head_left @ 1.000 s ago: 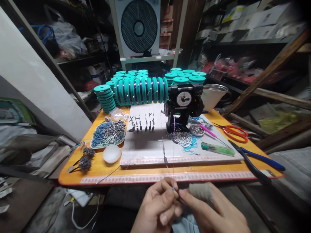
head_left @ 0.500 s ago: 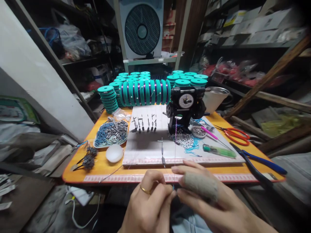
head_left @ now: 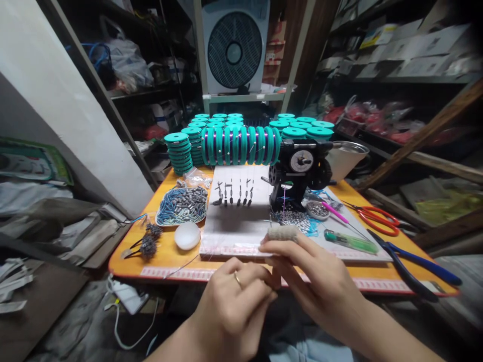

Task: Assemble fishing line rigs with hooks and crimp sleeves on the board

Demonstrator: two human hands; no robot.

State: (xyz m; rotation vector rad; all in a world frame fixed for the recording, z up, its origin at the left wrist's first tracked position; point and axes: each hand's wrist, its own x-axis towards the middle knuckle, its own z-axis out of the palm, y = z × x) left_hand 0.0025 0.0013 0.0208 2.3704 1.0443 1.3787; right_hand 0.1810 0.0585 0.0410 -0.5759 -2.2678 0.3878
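Note:
My left hand [head_left: 237, 301], a ring on one finger, is closed in a pinch just in front of the table's near edge; whatever is in its fingertips is hidden. Against it, my right hand [head_left: 305, 266] has its fingers bent together over the white board's front edge. Grey-green wrapping [head_left: 283, 233] covers one of its fingers. What the right fingertips grip cannot be made out. A thin purple line [head_left: 285, 200] drops from the black winding machine [head_left: 300, 168] and disappears behind the right hand. Turquoise line spools [head_left: 241, 145] sit in a row on the machine's shaft.
The white board [head_left: 226, 229] carries several small weighted rigs [head_left: 239, 193]. To its left are a tray of weights and blue pieces [head_left: 181, 206] and a white round object [head_left: 187, 236]. On the right lie a green cutter [head_left: 350, 242], orange-handled scissors [head_left: 381, 221] and blue-handled pliers [head_left: 418, 261].
My right hand has moved up and forward over the board's edge, its fingers now closer together and covering the single rig there. The left hand stays pinched. The whole view has shifted slightly.

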